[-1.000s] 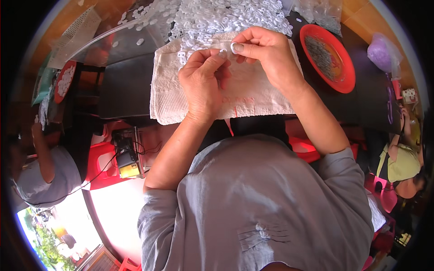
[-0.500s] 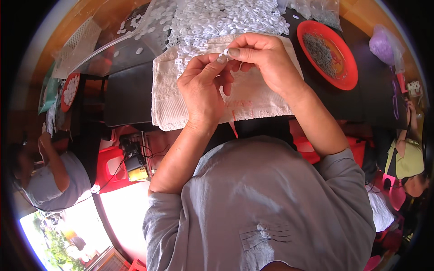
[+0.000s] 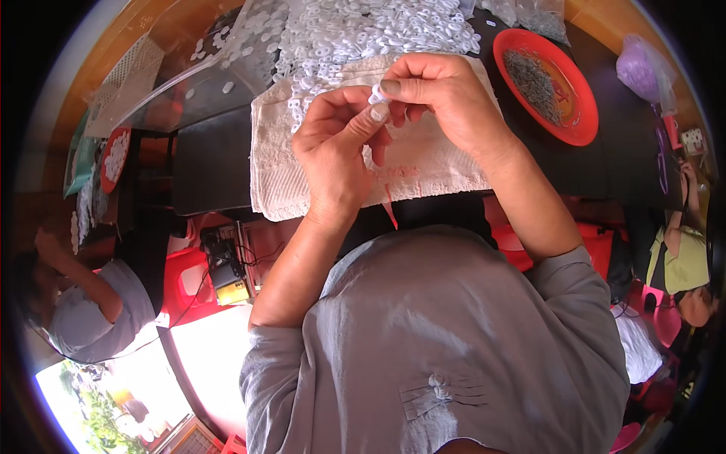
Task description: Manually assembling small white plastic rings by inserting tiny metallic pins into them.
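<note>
Between my fingertips is a small white plastic piece with holes (image 3: pixel 376 95). My left hand (image 3: pixel 340 140) pinches it from below, thumb against fingers. From the upper right, my right hand (image 3: pixel 446 94) has its thumb and forefinger closed on the same piece. Both hands hover above a cream towel (image 3: pixel 287 181) on the dark table. Just beyond them lies a large heap of similar white plastic pieces (image 3: pixel 378 30), some spilling onto the towel's far left part. Whether a thin pin is also in my fingers, I cannot tell.
An orange-red oval tray (image 3: pixel 582 125) holding many thin grey metal pins (image 3: pixel 533 79) sits right of the towel. Left of the heap stands a clear plastic bin (image 3: pixel 204 83). A purple bag (image 3: pixel 637 72) is at the far right. Other people (image 3: pixel 98 306) sit at both sides.
My left thumb has shifted slightly down and right, so more of the white piece shows. My right hand keeps its pinch. The person at left has moved an arm.
</note>
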A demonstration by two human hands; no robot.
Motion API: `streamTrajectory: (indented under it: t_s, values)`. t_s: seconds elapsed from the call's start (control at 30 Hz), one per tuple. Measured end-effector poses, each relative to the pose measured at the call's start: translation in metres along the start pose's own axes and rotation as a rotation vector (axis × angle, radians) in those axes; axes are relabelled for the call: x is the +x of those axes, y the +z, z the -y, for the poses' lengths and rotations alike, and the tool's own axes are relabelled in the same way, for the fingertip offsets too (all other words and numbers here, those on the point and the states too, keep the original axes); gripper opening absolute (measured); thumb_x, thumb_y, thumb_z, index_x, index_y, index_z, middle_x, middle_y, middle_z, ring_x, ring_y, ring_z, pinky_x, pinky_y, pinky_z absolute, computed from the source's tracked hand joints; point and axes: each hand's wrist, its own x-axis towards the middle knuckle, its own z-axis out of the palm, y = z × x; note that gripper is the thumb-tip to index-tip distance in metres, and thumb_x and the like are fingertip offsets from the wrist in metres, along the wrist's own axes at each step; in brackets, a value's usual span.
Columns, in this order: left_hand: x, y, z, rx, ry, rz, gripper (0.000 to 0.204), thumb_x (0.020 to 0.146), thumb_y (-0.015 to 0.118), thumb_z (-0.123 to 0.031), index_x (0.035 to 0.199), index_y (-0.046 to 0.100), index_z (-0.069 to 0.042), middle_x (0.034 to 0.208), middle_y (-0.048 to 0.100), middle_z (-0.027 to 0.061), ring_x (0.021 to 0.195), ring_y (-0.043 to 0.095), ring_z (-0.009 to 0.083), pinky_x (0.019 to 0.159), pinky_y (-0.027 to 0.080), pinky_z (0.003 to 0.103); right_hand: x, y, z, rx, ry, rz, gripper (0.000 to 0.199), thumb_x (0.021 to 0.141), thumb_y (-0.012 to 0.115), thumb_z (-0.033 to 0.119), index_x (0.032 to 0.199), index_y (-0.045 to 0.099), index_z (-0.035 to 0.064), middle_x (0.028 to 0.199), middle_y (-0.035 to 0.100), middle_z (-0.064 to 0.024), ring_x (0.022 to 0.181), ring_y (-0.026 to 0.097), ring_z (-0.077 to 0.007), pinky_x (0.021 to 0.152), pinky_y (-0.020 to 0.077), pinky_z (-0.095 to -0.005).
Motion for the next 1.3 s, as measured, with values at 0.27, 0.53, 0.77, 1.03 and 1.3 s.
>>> streamTrajectory:
  t_s: [0.27, 0.53, 0.77, 1.03, 1.3]
  values:
    - [-0.001, -0.007, 0.0, 0.105, 0.102, 0.134, 0.026, 0.08, 0.07, 0.006, 0.104, 0.06, 0.003, 0.083, 0.067, 0.0098, 0.063, 0.061, 0.0115, 0.046, 0.045, 0.02, 0.001, -0.006, 0.004, 0.05, 0.069, 0.195, 0.02, 0.086, 0.067, 0.024, 0.081, 0.067, 0.0041, 0.065, 0.06, 0.0008, 0.06, 0.056, -0.0072, 0.053, 0.0387, -0.0215]
    - [-0.006, 0.001, -0.006, 0.173, 0.187, 0.137, 0.026, 0.08, 0.072, 0.003, 0.103, 0.059, 0.003, 0.08, 0.068, 0.01, 0.064, 0.061, 0.0093, 0.048, 0.044, 0.018, -0.003, -0.004, 0.004, 0.128, 0.095, 0.249, 0.022, 0.091, 0.062, 0.023, 0.083, 0.065, 0.0023, 0.066, 0.06, -0.0001, 0.056, 0.055, -0.0069, 0.05, 0.0397, -0.0204]
    - [-0.01, 0.002, -0.007, 0.215, 0.24, 0.137, 0.028, 0.078, 0.075, -0.003, 0.099, 0.058, 0.002, 0.079, 0.065, 0.0075, 0.058, 0.057, 0.0093, 0.046, 0.043, 0.019, -0.008, -0.002, 0.007, 0.229, 0.063, 0.302, 0.021, 0.092, 0.061, 0.017, 0.084, 0.061, -0.0026, 0.067, 0.058, -0.0034, 0.051, 0.049, -0.0072, 0.048, 0.0439, -0.0219]
    - [-0.011, 0.005, -0.007, -0.017, 0.194, 0.198, 0.023, 0.082, 0.069, 0.005, 0.1, 0.054, 0.004, 0.083, 0.065, 0.0156, 0.07, 0.068, 0.0249, 0.059, 0.057, 0.029, -0.008, 0.001, 0.003, 0.323, 0.043, 0.343, 0.018, 0.091, 0.061, 0.014, 0.084, 0.062, -0.0026, 0.067, 0.056, -0.0026, 0.051, 0.048, -0.0068, 0.048, 0.0439, -0.022]
    - [0.005, 0.009, -0.06, 0.248, 0.569, -0.001, 0.013, 0.082, 0.068, 0.004, 0.092, 0.061, 0.001, 0.074, 0.064, 0.0093, 0.052, 0.056, 0.0115, 0.042, 0.04, 0.021, -0.01, -0.009, 0.022, -0.089, -0.034, 0.161, 0.018, 0.092, 0.062, 0.017, 0.088, 0.065, -0.0004, 0.071, 0.06, 0.0, 0.06, 0.054, -0.006, 0.056, 0.0438, -0.0226]
